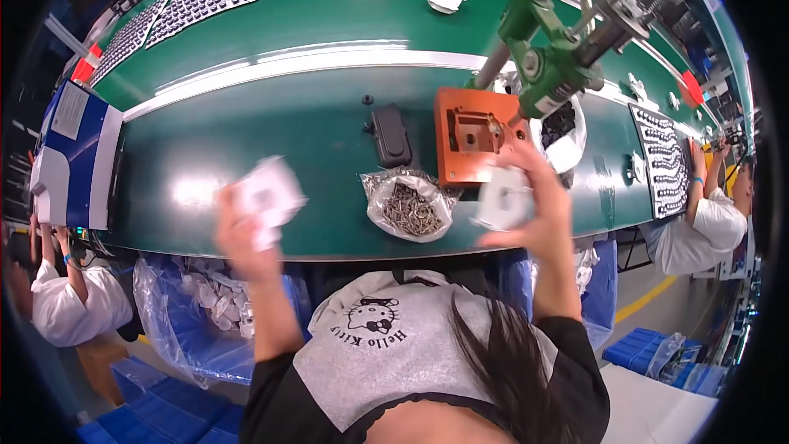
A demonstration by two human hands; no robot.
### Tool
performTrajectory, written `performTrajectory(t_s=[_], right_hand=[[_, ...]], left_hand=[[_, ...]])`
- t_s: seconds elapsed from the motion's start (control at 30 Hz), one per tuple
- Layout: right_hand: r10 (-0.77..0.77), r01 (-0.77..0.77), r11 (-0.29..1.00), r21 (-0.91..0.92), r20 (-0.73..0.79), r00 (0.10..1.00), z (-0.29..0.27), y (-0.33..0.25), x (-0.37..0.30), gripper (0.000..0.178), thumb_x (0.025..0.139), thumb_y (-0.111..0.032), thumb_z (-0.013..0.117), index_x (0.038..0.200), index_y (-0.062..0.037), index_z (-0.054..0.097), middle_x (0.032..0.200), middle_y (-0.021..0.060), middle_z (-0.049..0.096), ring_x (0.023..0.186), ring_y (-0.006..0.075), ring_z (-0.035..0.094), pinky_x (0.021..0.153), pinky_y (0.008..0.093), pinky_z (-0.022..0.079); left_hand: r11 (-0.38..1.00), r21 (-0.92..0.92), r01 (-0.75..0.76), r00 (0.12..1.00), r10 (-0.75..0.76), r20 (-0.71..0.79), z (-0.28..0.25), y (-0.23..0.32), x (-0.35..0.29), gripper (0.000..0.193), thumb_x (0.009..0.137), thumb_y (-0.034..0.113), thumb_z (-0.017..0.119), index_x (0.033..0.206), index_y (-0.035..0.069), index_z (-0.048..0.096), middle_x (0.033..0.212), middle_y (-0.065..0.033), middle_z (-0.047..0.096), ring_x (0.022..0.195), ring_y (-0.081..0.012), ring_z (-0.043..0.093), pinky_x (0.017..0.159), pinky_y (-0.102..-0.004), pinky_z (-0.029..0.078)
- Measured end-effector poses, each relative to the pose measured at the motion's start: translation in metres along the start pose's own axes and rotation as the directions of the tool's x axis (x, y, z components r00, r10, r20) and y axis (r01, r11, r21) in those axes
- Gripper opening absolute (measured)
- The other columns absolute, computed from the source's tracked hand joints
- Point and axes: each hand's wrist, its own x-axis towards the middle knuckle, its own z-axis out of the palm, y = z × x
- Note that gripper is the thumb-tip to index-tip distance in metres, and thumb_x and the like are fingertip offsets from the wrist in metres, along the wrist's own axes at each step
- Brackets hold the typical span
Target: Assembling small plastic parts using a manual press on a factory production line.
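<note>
My left hand [243, 240], smeared by motion, holds a white plastic part [273, 196] over the left side of the green bench. My right hand [542, 212] has its fingers and thumb around another white plastic part [502, 199] with a round opening. That hand is just in front of an orange fixture block [454, 166] with a recess in its top, under a green press [538, 66]. Between my hands lies a clear bag of small metal screws or pins [411, 207]. Behind the bag is a dark grey oblong device [391, 136].
A blue and white machine [74, 156] stands at the left end. Blue bins lined with plastic sit below the bench edge; the left bin [177, 337] holds white parts. Behind the bench runs a green conveyor [345, 12] carrying a white part [447, 0]. Co-workers sit at both sides.
</note>
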Motion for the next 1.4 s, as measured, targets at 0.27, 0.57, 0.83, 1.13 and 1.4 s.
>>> performTrajectory(t_s=[0.27,0.57,0.83,1.13,1.4], right_hand=[[-0.230,0.231,0.973,-0.013,0.081,0.970,0.048,-0.017,0.030,0.082,0.051,-0.019,0.084,0.122,-0.0003,0.049,0.123,0.0158,0.048,0.106,0.0307,0.053,0.088,0.0364,0.045],[-0.027,0.051,0.990,-0.130,0.179,0.983,0.046,-0.004,0.012,0.085,0.057,-0.006,0.078,0.130,0.0022,0.035,0.125,0.0195,0.043,0.108,0.0345,0.050,0.089,0.0376,0.045],[0.034,-0.017,0.993,-0.118,0.144,0.989,0.039,0.003,0.009,0.080,0.054,-0.006,0.080,0.124,0.0008,0.043,0.116,0.0130,0.052,0.098,0.0274,0.057,0.079,0.0316,0.049],[0.340,-0.357,0.474,0.805,0.207,0.917,0.014,0.034,-0.001,0.050,0.075,-0.013,0.073,0.115,-0.0029,0.045,0.103,0.0054,0.056,0.083,0.0126,0.059,0.067,0.0251,0.049],[0.350,-0.488,0.821,-0.296,-0.415,0.840,-0.086,0.162,0.003,0.019,0.077,-0.015,0.059,0.089,-0.0008,0.063,0.082,0.0148,0.064,0.077,0.0294,0.062,0.071,0.0354,0.048]], left_hand=[[0.988,-0.043,0.146,0.762,-0.085,0.641,0.135,0.007,-0.036,0.021,0.084,0.017,0.048,0.071,0.001,0.046,0.099,-0.0094,0.045,0.087,-0.0152,0.040,0.079,-0.0255,0.034],[0.980,-0.045,0.195,0.847,-0.145,0.511,0.149,-0.030,-0.056,0.017,0.084,0.009,0.046,0.070,0.000,0.044,0.091,-0.0086,0.045,0.085,-0.0144,0.042,0.077,-0.0258,0.034],[0.979,-0.042,0.200,0.746,-0.124,0.655,0.156,-0.024,-0.053,0.010,0.085,0.012,0.047,0.083,0.002,0.045,0.098,-0.0099,0.045,0.090,-0.0172,0.045,0.081,-0.0278,0.037],[0.965,0.253,-0.069,0.588,-0.166,0.791,0.168,-0.015,-0.054,0.035,0.080,-0.006,0.057,0.112,0.006,0.046,0.131,-0.0217,0.044,0.111,-0.0293,0.055,0.091,-0.0378,0.044],[0.431,0.088,-0.898,0.198,0.218,0.956,0.221,-0.043,-0.017,0.018,0.074,0.011,0.061,0.090,0.006,0.055,0.101,-0.0167,0.061,0.097,-0.0328,0.060,0.084,-0.0394,0.048]])
